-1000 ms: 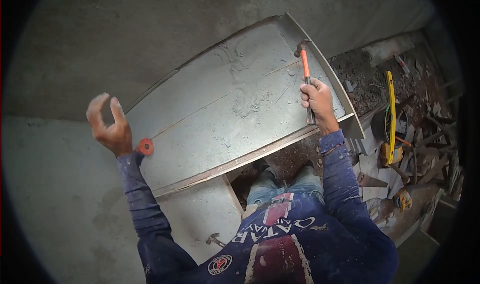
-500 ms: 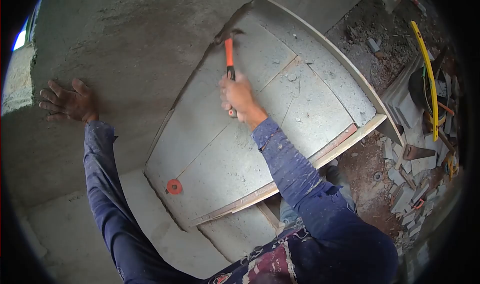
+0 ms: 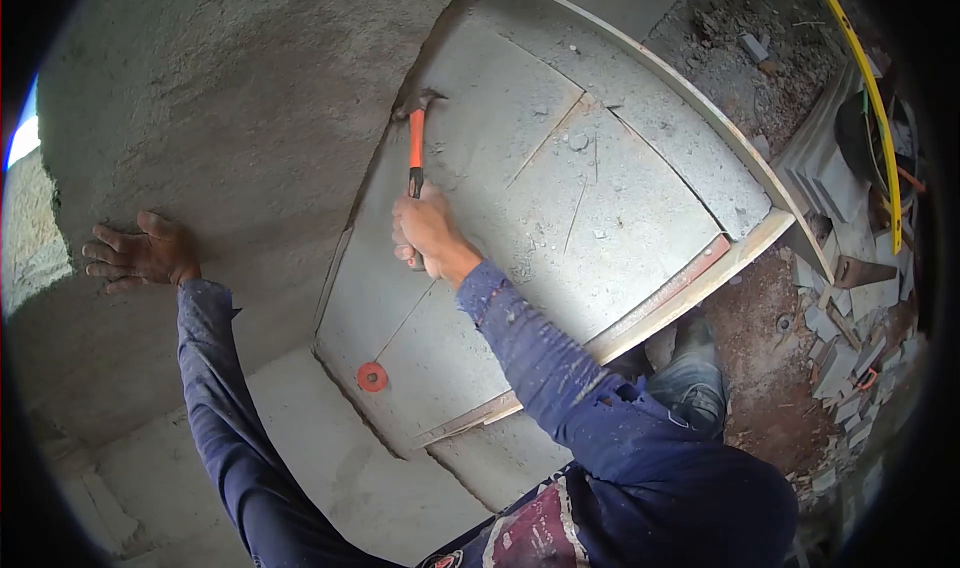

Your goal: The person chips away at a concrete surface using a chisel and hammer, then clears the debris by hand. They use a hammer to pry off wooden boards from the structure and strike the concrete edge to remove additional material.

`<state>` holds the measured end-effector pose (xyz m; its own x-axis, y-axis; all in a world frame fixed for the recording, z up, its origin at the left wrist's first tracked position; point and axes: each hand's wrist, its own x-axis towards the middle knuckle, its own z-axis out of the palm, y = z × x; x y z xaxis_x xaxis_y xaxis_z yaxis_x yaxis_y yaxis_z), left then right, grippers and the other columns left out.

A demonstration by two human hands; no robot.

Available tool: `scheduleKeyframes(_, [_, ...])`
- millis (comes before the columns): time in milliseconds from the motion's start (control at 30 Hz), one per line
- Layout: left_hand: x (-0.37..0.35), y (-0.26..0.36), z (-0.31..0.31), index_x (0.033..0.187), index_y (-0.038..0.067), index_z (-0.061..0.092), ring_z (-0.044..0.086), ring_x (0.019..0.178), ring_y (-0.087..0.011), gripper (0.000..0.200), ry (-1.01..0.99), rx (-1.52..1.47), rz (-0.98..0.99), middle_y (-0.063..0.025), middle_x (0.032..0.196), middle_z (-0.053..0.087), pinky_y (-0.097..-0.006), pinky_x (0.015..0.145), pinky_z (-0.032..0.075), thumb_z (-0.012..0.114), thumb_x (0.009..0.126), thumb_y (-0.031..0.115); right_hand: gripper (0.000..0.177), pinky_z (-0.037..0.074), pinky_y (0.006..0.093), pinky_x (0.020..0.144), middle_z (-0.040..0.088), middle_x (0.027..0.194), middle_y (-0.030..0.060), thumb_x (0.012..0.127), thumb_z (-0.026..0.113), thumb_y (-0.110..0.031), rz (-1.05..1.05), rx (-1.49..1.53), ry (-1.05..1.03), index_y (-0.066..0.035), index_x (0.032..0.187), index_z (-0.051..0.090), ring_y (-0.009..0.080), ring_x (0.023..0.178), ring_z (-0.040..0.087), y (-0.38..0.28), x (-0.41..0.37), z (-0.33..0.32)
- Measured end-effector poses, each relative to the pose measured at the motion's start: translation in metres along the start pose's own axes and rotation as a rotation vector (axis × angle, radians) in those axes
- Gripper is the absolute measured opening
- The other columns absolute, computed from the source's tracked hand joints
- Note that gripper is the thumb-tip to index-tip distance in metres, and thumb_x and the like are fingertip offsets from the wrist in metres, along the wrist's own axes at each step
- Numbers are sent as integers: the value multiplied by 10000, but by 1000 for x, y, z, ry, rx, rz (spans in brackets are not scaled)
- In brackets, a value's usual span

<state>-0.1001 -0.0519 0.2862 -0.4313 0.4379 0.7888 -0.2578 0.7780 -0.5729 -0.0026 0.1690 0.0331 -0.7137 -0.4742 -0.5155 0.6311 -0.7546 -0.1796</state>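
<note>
My right hand [image 3: 430,230] is wrapped round the handle of a claw hammer [image 3: 416,143] with an orange and black grip. The hammer's metal head lies at the seam where the grey slab surface [image 3: 480,228] meets the rough plastered wall [image 3: 270,118]. Fingers spread, my left hand [image 3: 148,252] rests flat against that wall. Toward the lower left of the slab sits a small round red disc [image 3: 372,377]. Thin cuts or joints run across the slab, and small chips lie scattered on it.
A wooden edge board [image 3: 660,68] borders the slab's far side. Along the front runs another timber strip [image 3: 740,268]. At right are a yellow spirit level [image 3: 868,98], a handsaw [image 3: 862,271] and heaped tile offcuts [image 3: 840,358]. My legs stand by the front edge.
My right hand and the hammer have shifted left and lower in view, toward the wall seam. The view has tilted somewhat. My left hand keeps its place on the wall.
</note>
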Motion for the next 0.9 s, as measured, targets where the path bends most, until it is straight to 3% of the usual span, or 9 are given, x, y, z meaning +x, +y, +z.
scheduleKeyframes(100, [-6,-1,-6,1458,131,233,41,1427,-451,718,-27,13,-41,-178,1526,149,-683,1089,19,440,868,484,113,303,231,332,361,605,-43,916,471,-88,-250,69,-56,-115,950,366,32,419,331,-44,-39,-23])
scheduleKeyframes(267, [-3,1,-4,1464,120,226,41,1426,-456,721,-22,-3,-29,-192,1528,142,-679,1091,29,411,882,505,150,337,231,339,350,605,-30,881,510,-83,-1296,220,141,-111,907,365,62,423,362,-166,-100,-36])
scheduleKeyframes(333, [-7,-3,-4,1466,122,221,40,1425,-457,727,-25,9,-36,-191,1526,143,-679,1090,27,416,883,509,146,381,219,394,378,594,-33,929,506,-150,-1454,683,-113,-107,930,367,60,447,371,-142,-28,-53])
scheduleKeyframes(367, [-4,-2,0,1469,124,217,40,1424,-459,732,-16,1,-43,-191,1525,144,-680,1090,25,421,883,513,182,370,245,357,332,576,-22,880,512,-76,-1475,474,389,-106,903,334,80,414,359,-123,-54,-14])
scheduleKeyframes(433, [-2,2,-1,1470,126,213,40,1423,-461,734,-9,-8,-29,-191,1524,144,-680,1090,22,421,883,515,139,356,250,343,396,582,-7,871,463,-33,-1114,170,656,-100,908,347,76,407,375,10,40,22])
scheduleKeyframes(467, [-3,1,-5,1471,129,209,41,1422,-463,736,-11,-15,-19,-190,1522,145,-680,1091,19,421,883,516,112,348,263,331,410,649,37,881,423,-66,-302,163,153,-86,942,332,78,395,355,13,-13,39])
scheduleKeyframes(533, [2,2,-1,1472,131,207,39,1422,-464,730,-12,-8,-16,-188,1521,146,-681,1090,18,418,886,512,120,297,247,323,381,598,-16,881,462,-67,65,288,-72,-108,913,354,70,401,363,37,6,30])
scheduleKeyframes(800, [-6,2,2,1468,141,202,49,1417,-469,721,-7,-14,-36,-174,1515,151,-686,1090,15,436,877,482,167,380,253,388,349,639,-40,876,520,-99,-1341,158,111,-137,854,359,64,444,343,-156,-93,-40])
scheduleKeyframes(900, [-7,-6,2,1463,139,204,56,1414,-473,720,0,23,-27,-170,1513,148,-685,1091,15,446,864,456,161,399,273,396,365,603,-38,878,505,-75,-1552,492,281,-122,890,352,70,436,343,-134,-56,-31])
